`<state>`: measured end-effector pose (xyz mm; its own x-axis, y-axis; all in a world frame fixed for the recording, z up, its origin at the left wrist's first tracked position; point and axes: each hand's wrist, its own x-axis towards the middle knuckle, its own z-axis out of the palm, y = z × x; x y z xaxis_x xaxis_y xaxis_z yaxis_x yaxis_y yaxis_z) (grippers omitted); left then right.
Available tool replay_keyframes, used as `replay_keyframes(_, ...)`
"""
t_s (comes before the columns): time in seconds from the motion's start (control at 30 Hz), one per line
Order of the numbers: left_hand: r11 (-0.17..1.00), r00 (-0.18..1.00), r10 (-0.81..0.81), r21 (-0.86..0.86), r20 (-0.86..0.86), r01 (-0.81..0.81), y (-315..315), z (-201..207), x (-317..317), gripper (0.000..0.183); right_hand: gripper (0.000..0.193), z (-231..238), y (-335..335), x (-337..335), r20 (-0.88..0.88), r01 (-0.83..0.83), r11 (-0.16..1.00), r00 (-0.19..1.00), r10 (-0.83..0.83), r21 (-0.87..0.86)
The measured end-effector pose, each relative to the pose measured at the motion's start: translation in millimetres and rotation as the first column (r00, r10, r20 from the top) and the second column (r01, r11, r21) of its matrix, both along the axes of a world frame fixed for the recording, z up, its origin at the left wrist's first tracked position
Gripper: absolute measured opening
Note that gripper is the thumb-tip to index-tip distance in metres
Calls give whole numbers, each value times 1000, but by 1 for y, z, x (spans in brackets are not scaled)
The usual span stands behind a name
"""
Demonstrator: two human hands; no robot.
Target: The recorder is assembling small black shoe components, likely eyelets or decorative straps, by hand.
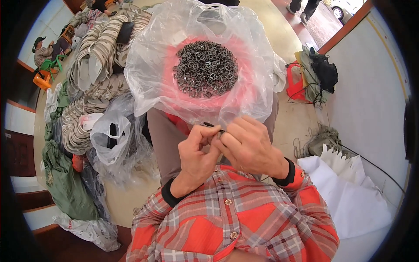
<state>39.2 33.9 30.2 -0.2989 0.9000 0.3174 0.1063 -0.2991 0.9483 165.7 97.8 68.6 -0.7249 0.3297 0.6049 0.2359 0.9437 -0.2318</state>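
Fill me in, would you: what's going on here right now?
A seated person's left hand and right hand meet in front of the chest, fingertips pinching a small dark piece; the fingers hide much of it. Just beyond, a heap of small dark buckles sits on a clear plastic sheet, with something pink showing through beneath. Bundles of pale strips lie off to the left, beside an open plastic bag.

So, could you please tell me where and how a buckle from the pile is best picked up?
Probably pinch a topmost buckle by its thin frame, from above: the pile is loose and uncovered on top, while the clear plastic bag spreads around it.
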Motion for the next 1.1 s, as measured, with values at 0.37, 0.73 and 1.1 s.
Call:
replay_keyframes(0.37,998,954,-59,-17,295,67,-7,-2,0,14,15,3,-5,11,12,21,998,1000,-21,54)
replay_keyframes(0.73,998,966,-62,23,251,58,-5,-10,-7,14,20,-7,2,4,-155,-45,624,980,-124,-781)
replay_keyframes(1.1,993,961,-37,-94,274,65,-12,-12,-12,14,23,-21,-4,-6,-151,-29,885,987,-47,-464)
